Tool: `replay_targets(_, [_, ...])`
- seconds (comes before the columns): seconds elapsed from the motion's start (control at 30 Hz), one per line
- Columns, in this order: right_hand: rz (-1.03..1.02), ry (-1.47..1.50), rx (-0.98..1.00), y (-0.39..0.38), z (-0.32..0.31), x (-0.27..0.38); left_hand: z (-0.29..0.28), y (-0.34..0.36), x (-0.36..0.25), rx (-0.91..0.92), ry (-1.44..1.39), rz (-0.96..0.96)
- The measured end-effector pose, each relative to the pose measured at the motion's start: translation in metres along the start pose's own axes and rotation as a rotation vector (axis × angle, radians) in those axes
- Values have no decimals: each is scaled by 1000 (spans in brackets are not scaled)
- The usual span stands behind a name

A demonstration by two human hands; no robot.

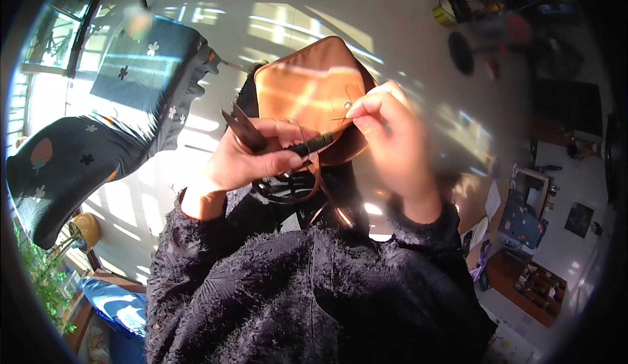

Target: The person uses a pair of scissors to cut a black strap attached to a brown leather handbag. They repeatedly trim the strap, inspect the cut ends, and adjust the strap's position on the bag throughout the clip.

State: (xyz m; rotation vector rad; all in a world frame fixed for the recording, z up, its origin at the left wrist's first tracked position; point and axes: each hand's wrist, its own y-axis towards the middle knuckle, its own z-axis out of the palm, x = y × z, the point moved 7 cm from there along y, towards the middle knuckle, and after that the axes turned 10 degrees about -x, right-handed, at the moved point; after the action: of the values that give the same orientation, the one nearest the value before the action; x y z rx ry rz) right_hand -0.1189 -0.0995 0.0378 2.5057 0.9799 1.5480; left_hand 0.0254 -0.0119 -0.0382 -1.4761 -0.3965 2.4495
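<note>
Left hand (242,161) grasps two things, as I see it: a dark two-pronged tool (243,131), prongs out past the knuckles, and a black-and-green rod (309,146) under the thumb, pointing toward the right hand (392,135). Right hand clenched at thumb and fingertips on a thin needle-like piece (339,119), just beside the rod's green end; I can't tell if they touch. Brown bag (294,92) sits just beyond the left hand, its metal stud (347,105) near the right fingertips. Brown strap (319,179) hangs below the left hand. Flower-patterned chair cover (147,69), well left of the left hand. Black shaggy sleeve (428,233) behind the right wrist. Any lettering on the bag or tools: too small for me to read.
</note>
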Motion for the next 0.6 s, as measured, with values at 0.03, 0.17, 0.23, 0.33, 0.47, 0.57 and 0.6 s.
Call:
replay_targets(0.03, [46,60,-13,-5,0,-7,9,-4,-4,27,-22,86])
replay_targets(0.17, [354,183,135,-23,7,-14,18,-18,-20,84,713,541])
replay_targets(0.23, [271,108,177,-25,9,-9,20,-28,-23,-40,773,739])
replay_targets(0.33, [158,91,215,-25,15,0,26,-40,-24,-95,1013,990])
replay_targets(0.47, [146,42,221,-32,25,1,28,-45,-28,-179,1020,1101])
replay_targets(0.57, [-57,-9,226,-31,30,6,24,-49,-27,-184,1052,1138])
replay_targets(0.6, [-62,-15,229,-30,31,7,24,-48,-29,-179,1051,1139])
